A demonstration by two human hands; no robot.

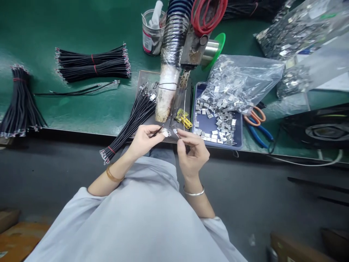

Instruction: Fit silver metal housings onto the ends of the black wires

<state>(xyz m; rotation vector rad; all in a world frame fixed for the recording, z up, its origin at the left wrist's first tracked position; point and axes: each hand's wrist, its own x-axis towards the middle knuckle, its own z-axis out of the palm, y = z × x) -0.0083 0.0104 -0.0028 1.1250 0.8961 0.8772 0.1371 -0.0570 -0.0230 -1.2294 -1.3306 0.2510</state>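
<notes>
Left hand [145, 140], thumb and fingertips pinched, grips a thin black cable [157, 131]; a whitish piece [166, 133] at its tip is indistinct. At three o'clock, just beside it, the loosely curled right hand [193, 150] pinches a small, boxy metal connector [175, 131]. The step appears to be pairing cable and connector, calling for fine alignment. From the right hand, a smooth blue tray [239, 127] lies at two o'clock.

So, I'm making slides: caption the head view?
Left hand holding black cable, right hand holding small connector, near blue tray.
</notes>
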